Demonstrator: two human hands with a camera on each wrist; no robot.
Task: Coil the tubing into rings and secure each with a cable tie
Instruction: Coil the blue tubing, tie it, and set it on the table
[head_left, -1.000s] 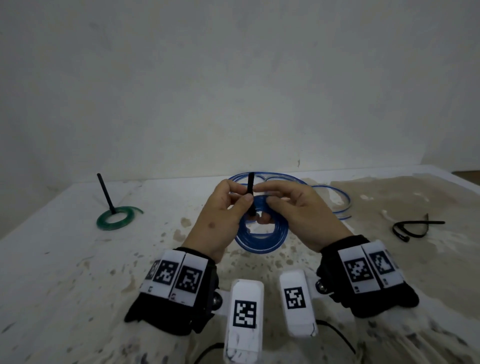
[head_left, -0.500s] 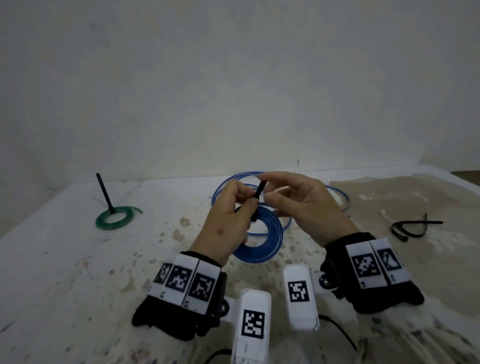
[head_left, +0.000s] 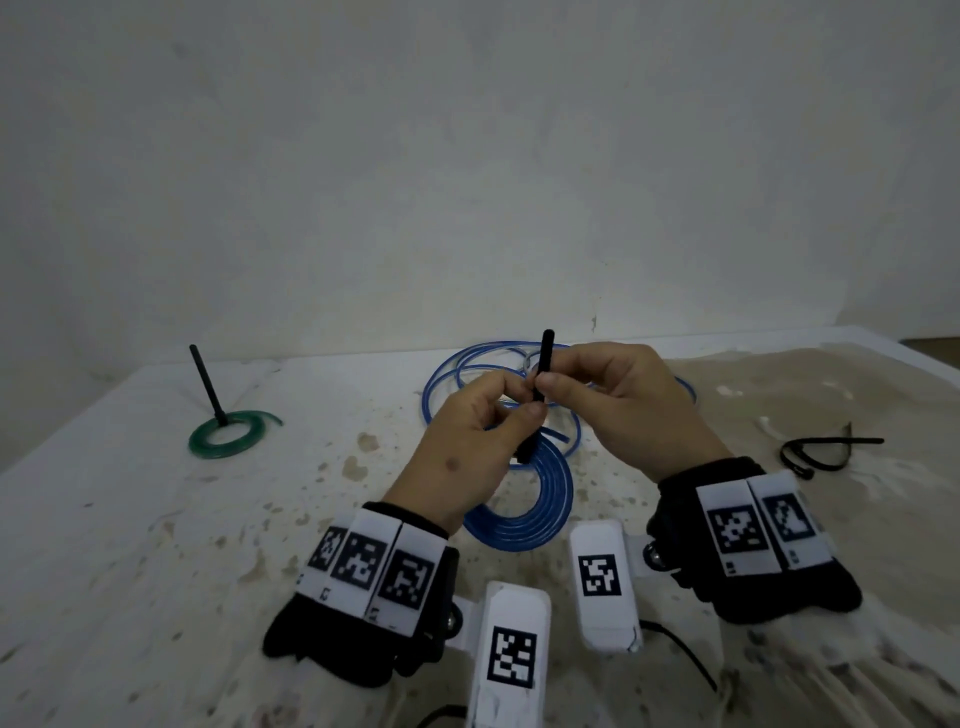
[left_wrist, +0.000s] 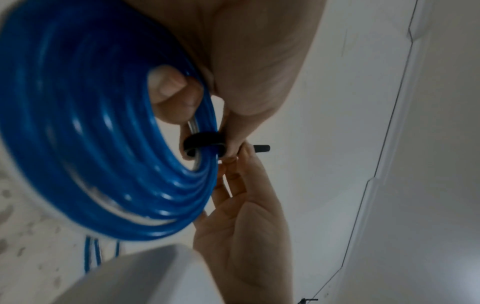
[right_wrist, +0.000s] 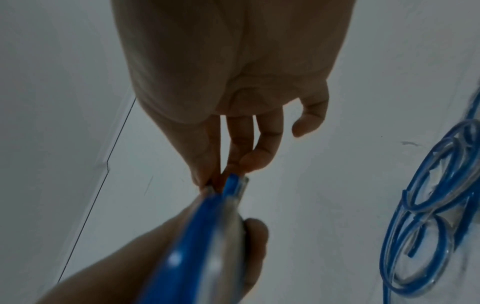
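above the stained table (head_left: 130, 545), the left hand (head_left: 462, 447) grips one blue tubing ring (head_left: 524, 514) while the right hand (head_left: 623, 405) pinches the tail of its black cable tie (head_left: 545, 364); one tied green ring (head_left: 227, 440) lies far left, loose blue tubing (head_left: 452, 369) behind, spare ties (head_left: 821, 453) right

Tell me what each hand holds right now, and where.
Left hand grips the blue coil at its rim beside the cable tie; right hand pinches the tie's free tail.
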